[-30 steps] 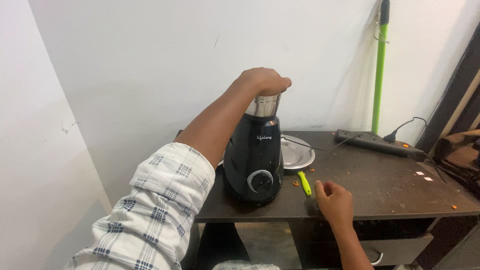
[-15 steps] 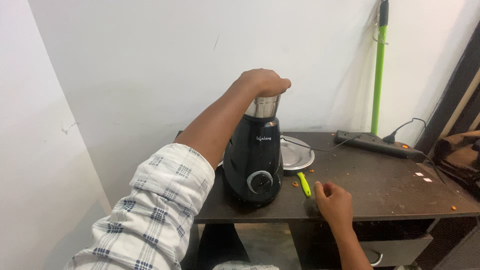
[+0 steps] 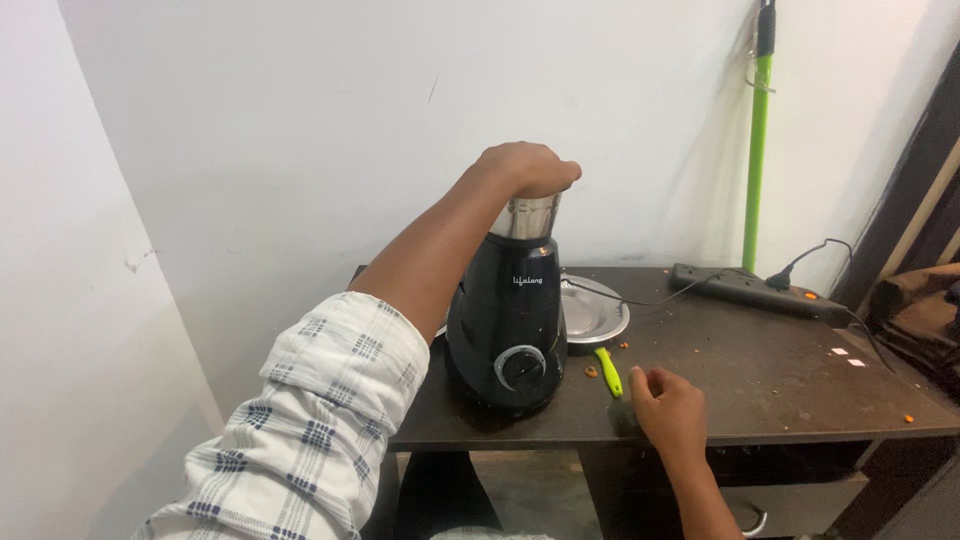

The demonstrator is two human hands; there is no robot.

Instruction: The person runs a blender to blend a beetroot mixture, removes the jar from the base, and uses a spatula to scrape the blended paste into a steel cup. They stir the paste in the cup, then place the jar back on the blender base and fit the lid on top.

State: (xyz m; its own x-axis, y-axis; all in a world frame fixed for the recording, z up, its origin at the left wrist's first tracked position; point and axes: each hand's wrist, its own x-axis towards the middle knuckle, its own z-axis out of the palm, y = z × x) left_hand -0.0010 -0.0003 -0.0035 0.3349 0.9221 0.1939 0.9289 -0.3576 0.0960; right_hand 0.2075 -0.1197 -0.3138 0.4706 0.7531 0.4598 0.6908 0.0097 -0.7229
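A black mixer grinder stands on a dark wooden table, with a steel jar mounted on top. My left hand presses down over the jar's top, covering the lid. My right hand rests near the table's front edge, fingers loosely curled, holding nothing. Just left of that hand lies a green-handled tool. The grinder's round dial faces me.
A steel plate lies behind the grinder. A black power strip with a plugged cable sits at the back right. A green mop handle leans on the wall. Small crumbs dot the tabletop; a drawer sits below.
My right hand has shifted slightly on the table edge. My left hand stays on the jar.
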